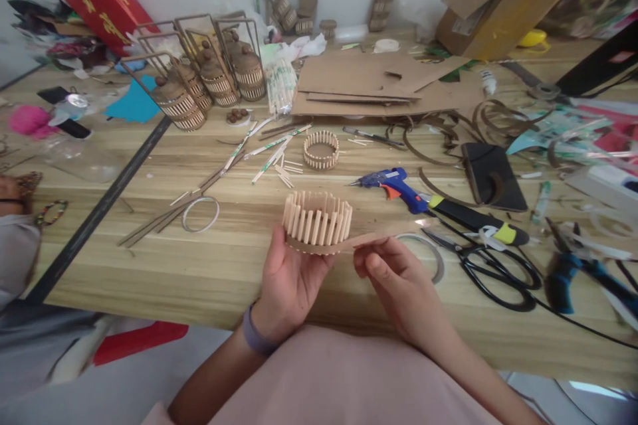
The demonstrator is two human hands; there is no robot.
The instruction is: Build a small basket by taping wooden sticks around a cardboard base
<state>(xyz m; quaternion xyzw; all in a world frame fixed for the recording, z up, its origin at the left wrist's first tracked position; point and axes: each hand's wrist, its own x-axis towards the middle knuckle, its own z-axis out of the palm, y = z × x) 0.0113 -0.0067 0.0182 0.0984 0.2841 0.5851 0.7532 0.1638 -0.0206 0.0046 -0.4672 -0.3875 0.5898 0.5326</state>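
Stick-walled ring (319,227) in the left hand (293,282), near the right hand (399,282)

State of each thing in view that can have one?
Stick ring, held, open-topped
Brown strip, partly against the ring, tail extending right
Left hand, cupped under the ring
Right hand, curled at the strip
Glue gun, on its side
Smartphone, lying flat
Pliers, handles spread
Cardboard box, flap open

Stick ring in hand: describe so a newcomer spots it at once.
Find the wooden table, then the left hand with the purple wristband. That hand holds the stick ring, pale uprights above a brown band. Unlike the similar ring lying on the table beyond, it is held and trails a brown strip.
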